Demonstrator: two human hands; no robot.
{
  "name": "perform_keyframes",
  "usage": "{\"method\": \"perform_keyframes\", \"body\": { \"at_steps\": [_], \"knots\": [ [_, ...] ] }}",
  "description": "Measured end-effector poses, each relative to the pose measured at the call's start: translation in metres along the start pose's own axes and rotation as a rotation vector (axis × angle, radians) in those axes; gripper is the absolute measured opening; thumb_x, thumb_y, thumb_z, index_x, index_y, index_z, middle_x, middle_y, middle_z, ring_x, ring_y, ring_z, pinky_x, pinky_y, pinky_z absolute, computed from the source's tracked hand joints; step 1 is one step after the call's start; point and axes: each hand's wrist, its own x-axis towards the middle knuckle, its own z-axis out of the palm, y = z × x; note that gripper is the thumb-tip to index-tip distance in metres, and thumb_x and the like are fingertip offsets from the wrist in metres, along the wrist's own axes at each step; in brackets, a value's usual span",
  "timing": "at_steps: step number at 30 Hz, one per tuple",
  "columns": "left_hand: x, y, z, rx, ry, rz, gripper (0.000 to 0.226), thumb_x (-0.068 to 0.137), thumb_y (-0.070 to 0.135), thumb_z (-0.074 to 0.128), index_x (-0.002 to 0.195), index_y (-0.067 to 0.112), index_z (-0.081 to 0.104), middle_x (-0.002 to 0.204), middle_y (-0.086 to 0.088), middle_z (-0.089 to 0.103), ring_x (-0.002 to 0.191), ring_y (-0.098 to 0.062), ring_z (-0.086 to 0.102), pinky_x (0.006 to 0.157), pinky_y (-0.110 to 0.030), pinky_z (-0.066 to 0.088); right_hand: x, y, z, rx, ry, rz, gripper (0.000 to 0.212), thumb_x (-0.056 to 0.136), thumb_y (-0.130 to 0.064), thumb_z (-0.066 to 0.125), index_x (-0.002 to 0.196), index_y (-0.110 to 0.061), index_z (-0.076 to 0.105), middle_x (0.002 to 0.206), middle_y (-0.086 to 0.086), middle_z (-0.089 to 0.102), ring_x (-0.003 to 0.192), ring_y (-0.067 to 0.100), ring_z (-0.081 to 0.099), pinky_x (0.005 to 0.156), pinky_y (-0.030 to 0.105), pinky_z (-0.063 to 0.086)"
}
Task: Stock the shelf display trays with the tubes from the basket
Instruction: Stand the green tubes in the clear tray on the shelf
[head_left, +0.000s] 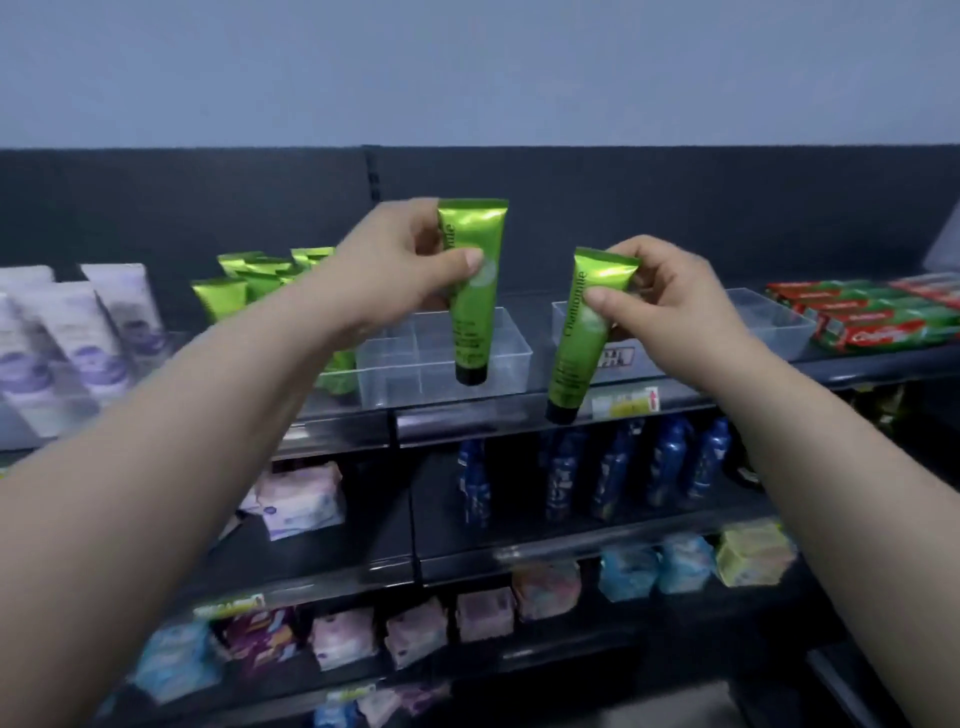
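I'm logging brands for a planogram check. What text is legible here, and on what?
"Chamomile": right tube, held by the right hand.
"...mile", rest covered: left tube, held by the left hand.
"Colgate", blurry: red boxes.
Shelf-edge label and the tubes' small print: too blurred to read.

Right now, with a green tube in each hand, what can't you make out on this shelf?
1. Basket: outside the head view.
2. Stocked green tubes: the left forearm hides most; count unclear.
3. Right clear tray: the right hand and right-hand green tube cover its middle.
4. Blue bottles: blurred, labels unreadable.
5. Left-hand green tube: the left hand covers part; small print blurred.
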Motion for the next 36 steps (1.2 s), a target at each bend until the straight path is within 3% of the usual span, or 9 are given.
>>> {"method": "perform_keyframes", "body": {
  "at_steps": [5, 8, 13, 16, 21, 27, 30, 32, 36],
  "knots": [
    [0.022, -0.013, -0.058, 0.207, 0.089, 0.006, 0.013, 0.083, 0.008, 0.067, 0.083, 0.018, 0.058, 0.077, -0.007, 0.061, 0.069, -0.015, 0.06, 0.063, -0.029, 0.057, 0.046, -0.019, 0.05, 0.111, -0.014, -0.056, 0.013, 0.087, -0.003, 0.064, 0.091, -0.013, 0.058, 0.076, 0.005, 0.06, 0.075, 0.024, 0.062, 0.068, 0.039, 0.058],
    [0.034, -0.022, -0.074, 0.33, 0.081, -0.029, 0.013, 0.08, 0.011, 0.07, 0.087, 0.015, 0.06, 0.079, -0.01, 0.063, 0.071, -0.021, 0.061, 0.074, -0.041, 0.056, 0.066, -0.026, 0.078, 0.143, -0.025, -0.092, 0.016, 0.087, -0.002, 0.063, 0.088, -0.016, 0.057, 0.074, 0.002, 0.06, 0.073, 0.019, 0.063, 0.068, 0.042, 0.059],
    [0.05, -0.034, -0.088, 0.628, 0.074, 0.01, 0.015, 0.077, 0.024, 0.072, 0.084, 0.02, 0.06, 0.073, 0.01, 0.057, 0.065, -0.008, 0.053, 0.058, -0.025, 0.041, 0.089, -0.022, 0.113, 0.1, -0.06, -0.106, 0.016, 0.085, -0.006, 0.066, 0.085, -0.02, 0.058, 0.074, -0.001, 0.062, 0.071, 0.017, 0.065, 0.068, 0.041, 0.06],
    [0.057, -0.042, -0.091, 0.756, 0.014, 0.022, 0.015, 0.079, 0.027, 0.071, 0.087, 0.021, 0.059, 0.081, 0.009, 0.056, 0.074, -0.012, 0.052, 0.061, -0.026, 0.036, 0.097, -0.015, 0.128, 0.057, -0.094, -0.087, 0.015, 0.085, -0.009, 0.066, 0.085, -0.022, 0.058, 0.077, 0.002, 0.064, 0.073, 0.017, 0.065, 0.07, 0.043, 0.059],
    [0.063, -0.055, -0.09, 0.903, -0.084, 0.021, 0.016, 0.08, 0.029, 0.07, 0.088, 0.023, 0.058, 0.085, 0.007, 0.054, 0.083, -0.016, 0.052, 0.068, -0.026, 0.035, 0.099, 0.0, 0.144, -0.005, -0.172, -0.059, 0.015, 0.085, -0.011, 0.066, 0.086, -0.024, 0.059, 0.086, 0.021, 0.063, 0.073, 0.029, 0.06, 0.074, 0.055, 0.054],
    [0.067, -0.065, -0.09, 1.017, -0.209, -0.034, 0.007, 0.081, 0.025, 0.07, 0.084, 0.021, 0.064, 0.075, 0.012, 0.057, 0.08, -0.016, 0.055, 0.068, -0.026, 0.038, 0.095, 0.015, 0.156, -0.166, -0.322, -0.018, 0.01, 0.087, -0.021, 0.063, 0.088, -0.03, 0.06, 0.089, 0.019, 0.062, 0.081, 0.033, 0.063, 0.073, 0.053, 0.053],
    [0.069, -0.063, -0.091, 1.036, -0.214, -0.047, 0.004, 0.081, 0.024, 0.069, 0.082, 0.023, 0.066, 0.079, 0.009, 0.063, 0.081, -0.016, 0.058, 0.069, -0.028, 0.042, 0.094, 0.018, 0.156, -0.181, -0.333, -0.023, 0.012, 0.089, -0.024, 0.059, 0.088, -0.036, 0.057, 0.091, 0.015, 0.063, 0.084, 0.033, 0.062, 0.075, 0.052, 0.053],
    [0.069, -0.061, -0.091, 1.025, -0.216, -0.053, 0.003, 0.082, 0.023, 0.068, 0.085, 0.023, 0.067, 0.081, 0.008, 0.063, 0.083, -0.016, 0.058, 0.072, -0.028, 0.044, 0.093, 0.02, 0.154, -0.201, -0.325, -0.036, 0.014, 0.089, -0.026, 0.059, 0.092, -0.039, 0.056, 0.087, 0.009, 0.062, 0.078, 0.024, 0.061, 0.075, 0.047, 0.055],
    [0.071, -0.049, -0.088, 0.983, -0.181, -0.014, 0.012, 0.086, 0.022, 0.062, 0.097, 0.021, 0.069, 0.09, 0.007, 0.063, 0.088, -0.015, 0.055, 0.074, -0.025, 0.039, 0.091, 0.023, 0.142, -0.194, -0.279, -0.046, 0.023, 0.089, -0.032, 0.06, 0.109, -0.04, 0.053, 0.081, -0.013, 0.055, 0.064, -0.003, 0.051, 0.062, 0.023, 0.047]
  ]
}}
